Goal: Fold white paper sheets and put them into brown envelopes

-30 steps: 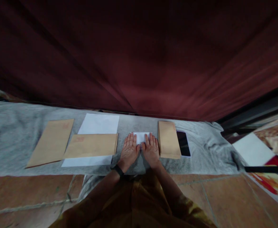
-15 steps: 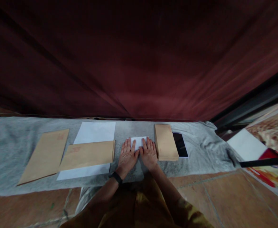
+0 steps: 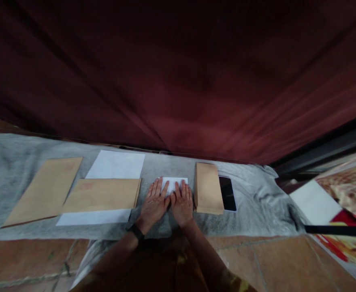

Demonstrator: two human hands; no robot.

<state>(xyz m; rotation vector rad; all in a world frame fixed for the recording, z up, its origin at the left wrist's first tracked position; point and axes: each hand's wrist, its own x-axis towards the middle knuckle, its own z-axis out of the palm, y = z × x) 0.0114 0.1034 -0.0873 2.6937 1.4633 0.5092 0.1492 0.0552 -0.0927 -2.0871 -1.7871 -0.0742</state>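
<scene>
Your left hand (image 3: 153,204) and right hand (image 3: 182,205) lie side by side, palms down and fingers spread, pressed flat rather than clamped on anything. The thumbs nearly meet; whether they touch cannot be told. Under and just beyond your fingertips is a small white paper (image 3: 172,183), apparently folded. Its far edge runs crosswise to your fingers, and its visible part is longer from side to side than from near to far. Neither hand is clearly nearer: the left covers its left end, the right its right end, and together they hide its near edge.

Just beside your right hand is a stack of brown envelopes (image 3: 209,188), long axis pointing away from you, which bounds the paper's right side closely. Past it, a dark-screened phone (image 3: 227,194) lies next to the stack. Beyond a strip of grey cloth (image 3: 256,202) to the left of your left hand is a pile of brown envelopes (image 3: 101,195), long axis crosswise, with white paper sheets (image 3: 115,164) showing beyond and nearer than it. Farther left lies a larger brown envelope (image 3: 45,190), set aslant. Ahead of both hands, past the cloth, hangs dark red fabric (image 3: 180,89).
</scene>
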